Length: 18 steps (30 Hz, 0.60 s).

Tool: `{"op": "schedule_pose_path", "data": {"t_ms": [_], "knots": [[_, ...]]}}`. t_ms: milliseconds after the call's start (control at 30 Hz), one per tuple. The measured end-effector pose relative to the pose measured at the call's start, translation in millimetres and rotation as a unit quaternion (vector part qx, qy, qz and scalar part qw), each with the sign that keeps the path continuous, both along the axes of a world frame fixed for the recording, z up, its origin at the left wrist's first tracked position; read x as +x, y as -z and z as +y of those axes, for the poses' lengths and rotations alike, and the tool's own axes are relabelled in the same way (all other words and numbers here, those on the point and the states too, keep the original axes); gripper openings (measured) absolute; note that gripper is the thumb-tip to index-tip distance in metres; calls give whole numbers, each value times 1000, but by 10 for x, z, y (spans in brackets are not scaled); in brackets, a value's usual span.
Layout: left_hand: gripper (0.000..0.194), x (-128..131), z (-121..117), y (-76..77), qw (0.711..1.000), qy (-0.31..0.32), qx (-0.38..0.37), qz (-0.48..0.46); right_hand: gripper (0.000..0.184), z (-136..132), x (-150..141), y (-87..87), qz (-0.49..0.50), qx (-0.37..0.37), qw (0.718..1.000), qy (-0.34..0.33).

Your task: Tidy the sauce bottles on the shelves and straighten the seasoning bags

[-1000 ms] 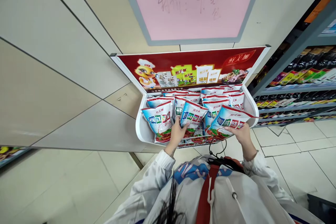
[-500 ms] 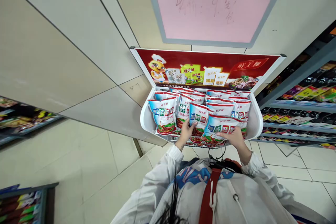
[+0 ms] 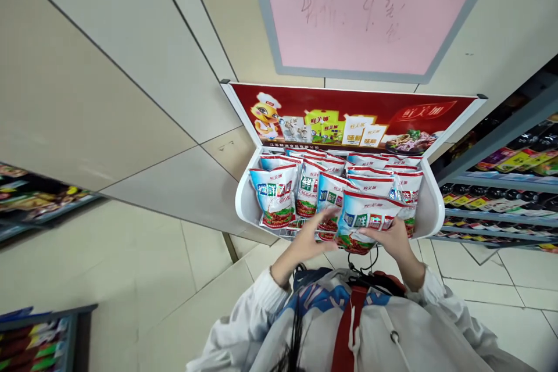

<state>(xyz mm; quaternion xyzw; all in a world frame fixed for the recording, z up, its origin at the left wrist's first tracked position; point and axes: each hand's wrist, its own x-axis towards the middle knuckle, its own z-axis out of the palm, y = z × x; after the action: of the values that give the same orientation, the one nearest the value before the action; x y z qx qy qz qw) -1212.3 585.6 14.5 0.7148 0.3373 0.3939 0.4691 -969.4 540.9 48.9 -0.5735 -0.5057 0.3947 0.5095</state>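
Observation:
My right hand [image 3: 394,238] grips the right side of a seasoning packet [image 3: 364,218], thumb across its front. This white, blue and red packet stands in front of the others, at the near edge of the white display bin [image 3: 429,218]. My left hand [image 3: 311,238] is beside it on the left, fingers apart and slightly blurred, with no packet in its grasp. Behind that hand leans another packet [image 3: 329,189]. More of the same kind stand in rows, among them one at the left end [image 3: 274,195].
A red advertising board [image 3: 349,119] rises behind the bin, and a pink handwritten sign [image 3: 375,17] hangs on the tiled wall above. Shelves of bottles [image 3: 492,195] stand to the right. Other goods shelves [image 3: 39,197] are on the left, over a tiled floor [image 3: 165,279].
My left hand has let go of the packet behind and moved nearer to me, its fingers opening. The packet in my right hand has come slightly toward me.

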Motion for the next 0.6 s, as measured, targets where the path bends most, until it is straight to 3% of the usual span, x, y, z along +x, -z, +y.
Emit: {"op": "schedule_pose_path", "data": {"t_ms": [67, 167, 233, 267, 333, 400, 500, 600], "knots": [[92, -3, -105, 30, 999, 32, -33, 23, 52, 37, -239, -97, 1, -10, 1000, -2], [76, -162, -81, 218, 992, -55, -106, 27, 59, 148, -498, -263, -33, -17, 992, -118], [70, -395, 26, 345, 986, -86, -143, 17, 67, 242, -510, -374, -96, 7, 980, -173], [69, -535, 91, 391, 983, -99, -153, 14, 68, 291, -468, -418, -133, 27, 978, -156], [68, -815, 218, 449, 977, -136, -163, 10, 61, 395, -336, -455, -209, 54, 975, -56], [69, -1038, 320, 478, 971, -178, -157, -3, 51, 507, -214, -414, -263, 44, 963, 29], [70, -1204, 408, 523, 963, -225, -141, -39, 40, 678, -177, -249, -265, 13, 963, 35], [69, -1216, 442, 577, 957, -253, -133, -49, 38, 825, -301, -80, -133, 28, 991, -2]]}}
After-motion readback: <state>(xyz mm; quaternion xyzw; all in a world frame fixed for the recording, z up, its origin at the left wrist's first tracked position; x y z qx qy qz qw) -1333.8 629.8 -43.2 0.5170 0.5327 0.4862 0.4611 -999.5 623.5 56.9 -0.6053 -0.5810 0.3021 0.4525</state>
